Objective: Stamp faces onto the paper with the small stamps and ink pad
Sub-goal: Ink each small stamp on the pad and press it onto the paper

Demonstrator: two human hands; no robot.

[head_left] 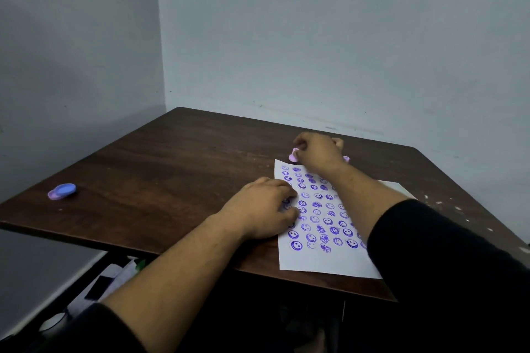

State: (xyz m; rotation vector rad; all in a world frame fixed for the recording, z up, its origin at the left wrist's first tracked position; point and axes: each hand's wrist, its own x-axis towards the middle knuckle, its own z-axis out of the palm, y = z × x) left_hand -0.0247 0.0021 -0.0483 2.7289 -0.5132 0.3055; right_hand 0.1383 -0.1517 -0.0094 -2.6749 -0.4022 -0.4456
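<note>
A white paper point(321, 262) covered with several rows of purple stamped faces lies on the dark wooden table point(172, 169). My left hand point(261, 209) rests flat on the paper's left edge, fingers spread, holding nothing. My right hand point(318, 152) is at the paper's far edge, its fingers pinched on a small pink stamp point(293, 156) that stands just off the sheet's top left corner. Another pink stamp point(346, 159) peeks out behind my right wrist. The round ink pad point(62, 191), purple with a pink rim, sits far to the left near the table's edge.
Grey walls meet in a corner right behind the table. White flecks point(438, 202) dot the table's right side. Below the front edge, on the floor, lie papers and dark objects point(109, 281).
</note>
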